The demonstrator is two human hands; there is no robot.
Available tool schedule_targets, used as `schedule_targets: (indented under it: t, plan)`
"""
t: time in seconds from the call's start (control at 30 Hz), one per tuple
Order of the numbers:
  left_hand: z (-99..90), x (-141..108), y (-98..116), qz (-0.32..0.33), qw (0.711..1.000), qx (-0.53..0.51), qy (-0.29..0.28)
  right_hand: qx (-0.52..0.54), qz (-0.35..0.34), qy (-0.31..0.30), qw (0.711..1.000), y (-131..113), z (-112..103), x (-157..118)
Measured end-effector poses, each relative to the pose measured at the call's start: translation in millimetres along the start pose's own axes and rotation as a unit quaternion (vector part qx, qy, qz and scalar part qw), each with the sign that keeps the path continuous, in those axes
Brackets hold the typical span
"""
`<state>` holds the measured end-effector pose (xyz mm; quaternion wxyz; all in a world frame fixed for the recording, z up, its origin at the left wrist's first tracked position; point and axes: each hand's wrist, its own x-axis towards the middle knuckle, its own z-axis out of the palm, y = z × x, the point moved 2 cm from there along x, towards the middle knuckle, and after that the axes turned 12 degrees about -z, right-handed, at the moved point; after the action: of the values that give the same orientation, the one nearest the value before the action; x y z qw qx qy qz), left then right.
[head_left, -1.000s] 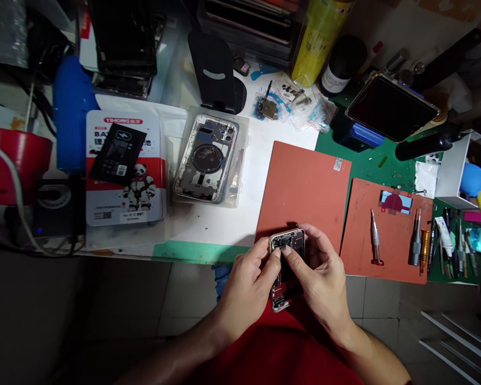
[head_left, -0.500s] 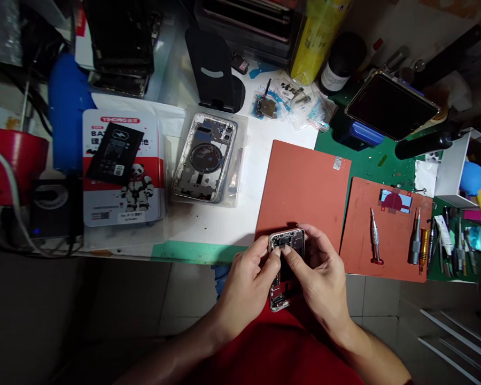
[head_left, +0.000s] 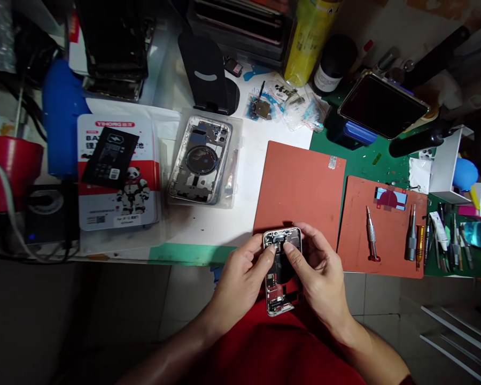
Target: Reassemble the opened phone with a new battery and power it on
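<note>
An opened smartphone [head_left: 282, 272] with its inner parts bare is held between both hands, over my lap at the mat's near edge. My left hand [head_left: 242, 280] grips its left side, the thumb pressed on parts near the top. From the other side my right hand [head_left: 320, 272] wraps round the frame, fingers behind it, its thumb tip on the upper inside close to the left thumb. What lies under the thumb tips is partly hidden. Just beyond the phone lies a red-brown mat [head_left: 300, 187].
A second phone housing [head_left: 200, 160] sits in a clear tray on the left. A black battery [head_left: 110, 156] rests on a battery box [head_left: 92, 206]. To the right, a screwdriver [head_left: 371, 235] and several tools lie on a smaller mat [head_left: 353, 256]. A phone stand [head_left: 204, 75] is behind.
Both thumbs have spread slightly apart on the phone's upper inside, showing more parts between them. The phone is tilted a little differently, and the whole view has shifted slightly.
</note>
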<state>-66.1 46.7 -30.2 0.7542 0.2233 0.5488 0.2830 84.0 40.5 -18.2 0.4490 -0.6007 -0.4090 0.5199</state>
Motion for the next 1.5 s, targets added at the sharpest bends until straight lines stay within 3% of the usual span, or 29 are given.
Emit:
schedule_targets:
  t: [0.4,0.6,1.5]
  plan:
    - [-12.0,-2,-5,-0.008,0.998,0.06,-0.01,-0.052,0.018,0.003,0.998,2,3,3]
    - [-7.2,-3,-1,-0.006,0.999,0.03,-0.037,-0.087,-0.009,0.002,0.996,2,3,3]
    - [-8.0,-3,-7,-0.024,0.998,0.026,-0.047,-0.11,-0.035,-0.016,0.993,2,0,1]
